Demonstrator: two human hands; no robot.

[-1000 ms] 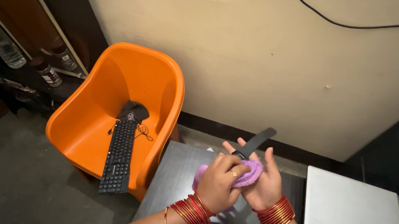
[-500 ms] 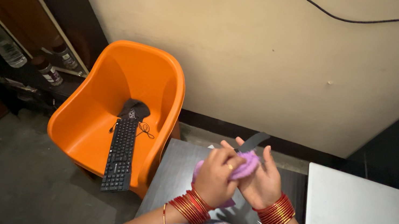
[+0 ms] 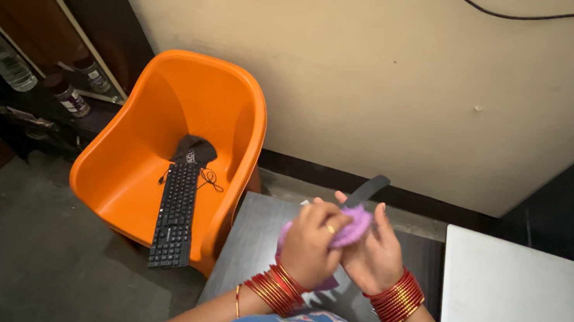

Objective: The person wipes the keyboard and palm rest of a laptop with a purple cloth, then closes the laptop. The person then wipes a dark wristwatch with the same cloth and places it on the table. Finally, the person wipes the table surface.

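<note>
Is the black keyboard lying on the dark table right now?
No, the black keyboard lies on the seat of the orange chair, left of the dark table.

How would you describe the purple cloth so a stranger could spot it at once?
Find the dark table beside the orange chair. Above it, the left hand presses a purple cloth against a black strap in the right hand; nothing else there is purple.

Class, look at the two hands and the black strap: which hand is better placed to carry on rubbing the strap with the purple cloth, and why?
Left, probably. The left hand already grips the purple cloth against the black strap, while the right hand lies under the strap, supporting it.
</note>
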